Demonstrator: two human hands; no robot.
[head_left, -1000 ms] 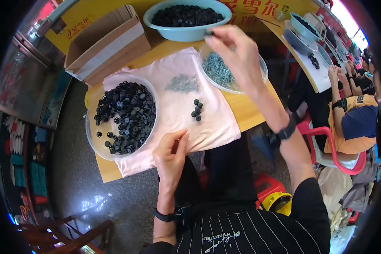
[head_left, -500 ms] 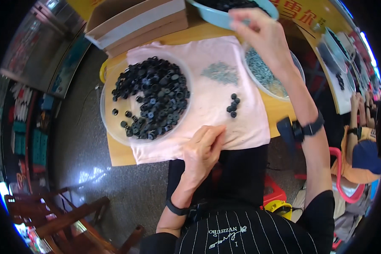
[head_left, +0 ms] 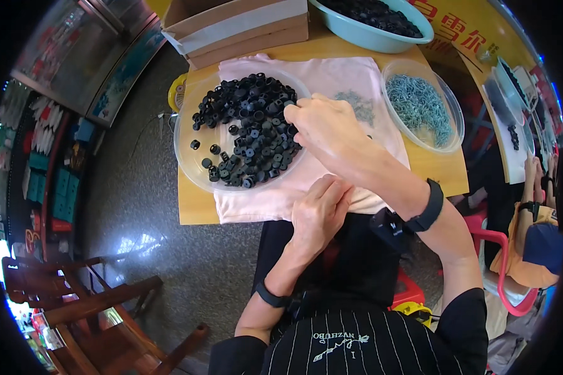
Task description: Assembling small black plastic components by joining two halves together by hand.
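Note:
My right hand (head_left: 333, 130) is over the right edge of a round clear tray (head_left: 182, 155), its fingers curled against the heap of small black plastic caps (head_left: 247, 128). What its fingertips hold, if anything, is hidden. Close to the table's front edge, my left hand (head_left: 321, 211) rests in a pinch at the cloth; anything between its fingers cannot be made out. A small pile of grey screws (head_left: 356, 103) lies on the pale pink cloth (head_left: 250, 205), beyond my right hand. My right forearm covers most of the spot where a few loose black pieces lay.
A clear tub of screws (head_left: 419, 106) stands on the right of the wooden table (head_left: 194, 209). At the back are a cardboard box (head_left: 244, 34) and a light-blue basin of black parts (head_left: 369, 34). A wooden chair (head_left: 106, 306) is at lower left; another person (head_left: 522, 231) sits far right.
My right hand has come down from above the blue basin and screw tub to the black caps in the tray. My left hand stays pinched by the front edge. The view has shifted slightly.

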